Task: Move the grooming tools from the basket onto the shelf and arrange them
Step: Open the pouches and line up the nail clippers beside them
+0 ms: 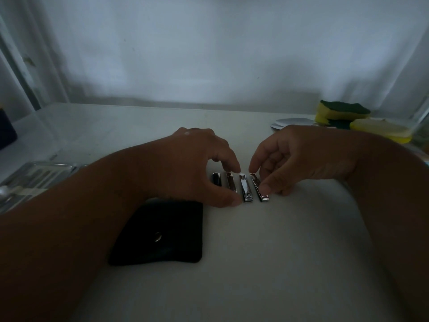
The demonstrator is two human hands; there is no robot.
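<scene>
Several nail clippers lie side by side in a row on the white shelf. From the left there is a dark clipper, a silver clipper, a second silver clipper and the rightmost clipper, which is angled slightly. My left hand arches over the row, its index tip and thumb pinching the ends of the first silver clipper. My right hand pinches the rightmost clipper lengthwise, thumb on its near end and index finger at its far end. No basket is in view.
A black snap pouch lies under my left forearm. A clear case of metal tools sits at the left edge. At the back right lie green-and-yellow sponges, a yellow sponge and a round flat disc. The scene is dim.
</scene>
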